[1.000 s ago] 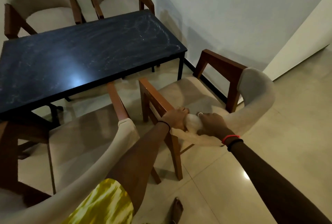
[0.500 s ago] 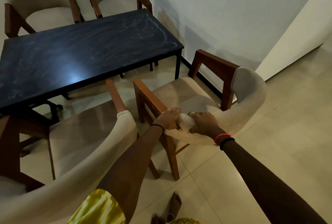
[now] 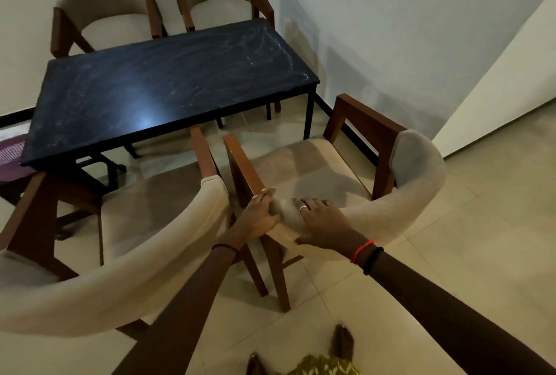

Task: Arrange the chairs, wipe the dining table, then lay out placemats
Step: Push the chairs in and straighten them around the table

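Beige padding and brown wood make up the chair (image 3: 310, 164) I am handling, which stands off the near right corner of the dining table (image 3: 168, 89), clear of the table's black leg and turned at a slant to it. My left hand (image 3: 258, 219) is wrapped round the end of the curved padded backrest where it meets the wooden arm, fingers over the top and thumb on the near side. My right hand (image 3: 326, 224) sits just beside it on the same backrest, fingers curled over the padded rail with the thumb tucked below, so both hands grip the chair and nearly touch one another. A ring (image 3: 303, 208) shows on one right finger, and red and black bands (image 3: 365, 253) circle that wrist. A second chair (image 3: 120, 269) of the same make stands along the table's near long side, its wooden arm just beside the arm of the one I hold. Two far chairs (image 3: 105, 4) are pushed in at the table's far long side, backs to the wall (image 3: 391, 13). The dark tabletop shows pale smears, densest toward its far right corner. Something purple (image 3: 12, 158) lies at the table's left end, too cut off to name. Pale tiles (image 3: 481, 224) cover the floor.
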